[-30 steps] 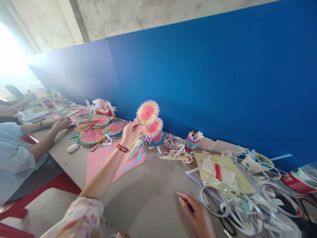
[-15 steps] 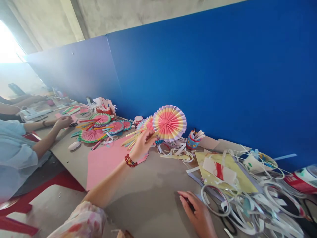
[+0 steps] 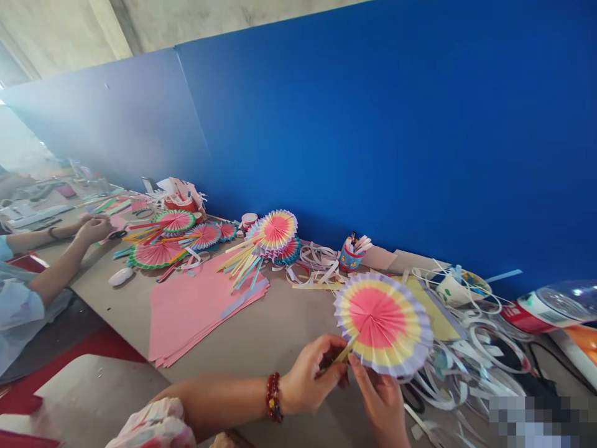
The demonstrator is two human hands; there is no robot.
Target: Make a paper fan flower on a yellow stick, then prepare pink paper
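A round pleated paper fan (image 3: 385, 320), pink in the middle with yellow and lilac rings, is tilted in front of me above the table. My left hand (image 3: 310, 376), with a red beaded bracelet at the wrist, is closed round its yellowish handle. My right hand (image 3: 383, 401) pinches the fan's lower edge beside the handle, its fingertips partly hidden behind the paper. Similar paper fans (image 3: 276, 230) lie piled farther back, their stick handles pointing left. Beneath those handles is a stack of pink paper sheets (image 3: 196, 314).
Tangled white strips and tape rolls (image 3: 489, 354) cover the right side. Near the blue partition (image 3: 373, 124) stand a pen cup (image 3: 351, 255), a white cup (image 3: 459, 286) and a lying bottle (image 3: 550, 305). More fans (image 3: 175, 221) and a co-worker's hands (image 3: 93, 230) are at left.
My left hand has brought the fan from the back pile rightward and nearer to me. My right hand has risen from the table and now grips the fan's edge. The view has shifted right.
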